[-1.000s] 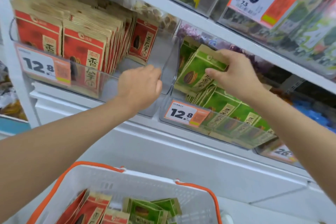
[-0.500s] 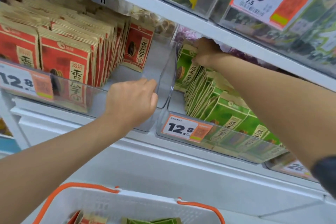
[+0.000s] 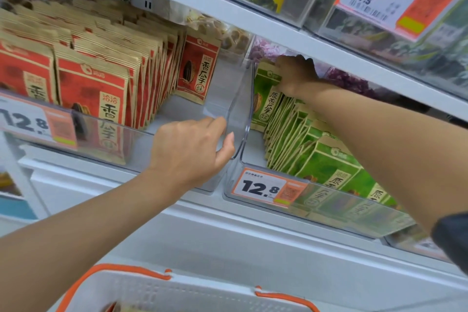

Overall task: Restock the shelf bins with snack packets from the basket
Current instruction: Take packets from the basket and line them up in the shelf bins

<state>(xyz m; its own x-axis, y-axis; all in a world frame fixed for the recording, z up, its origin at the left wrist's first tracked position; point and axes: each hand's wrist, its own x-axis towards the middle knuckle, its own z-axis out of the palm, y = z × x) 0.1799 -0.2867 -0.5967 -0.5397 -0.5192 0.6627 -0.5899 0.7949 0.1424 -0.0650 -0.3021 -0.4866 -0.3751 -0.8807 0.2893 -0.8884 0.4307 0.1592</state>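
- The left arm ran up from the lower left edge of the view, wrist straight, to the front right corner of the red-packet bin (image 3: pixel 238 109).
- The left hand (image 3: pixel 192 152) gripped that bin's clear side wall: fingers curled over its curved top edge, thumb pressed against the outside.
- Red packets (image 3: pixel 91 88) stood upright in tight rows along the bin's left side and back; one stood alone near the back right corner.
- The right arm stretched in from the right edge of the view, nearly straight, passing over the green-packet bin (image 3: pixel 342 208) towards its back left corner.
- The right hand (image 3: pixel 296 76) sat in shadow just under the upper shelf (image 3: pixel 278 30), knuckles up and fingers bent down over the top edge of the rearmost green packet (image 3: pixel 266 99), which it held upright against the bin's left wall.
- Other green packets (image 3: pixel 316 157) leaned in a row from that packet to the front wall.
- A price tag (image 3: pixel 260 186) reading 12.8 was fixed to the front left corner of the green-packet bin.
- The white basket (image 3: pixel 202 289) with orange handles sat at the bottom edge of the view — only its rim showed clearly.
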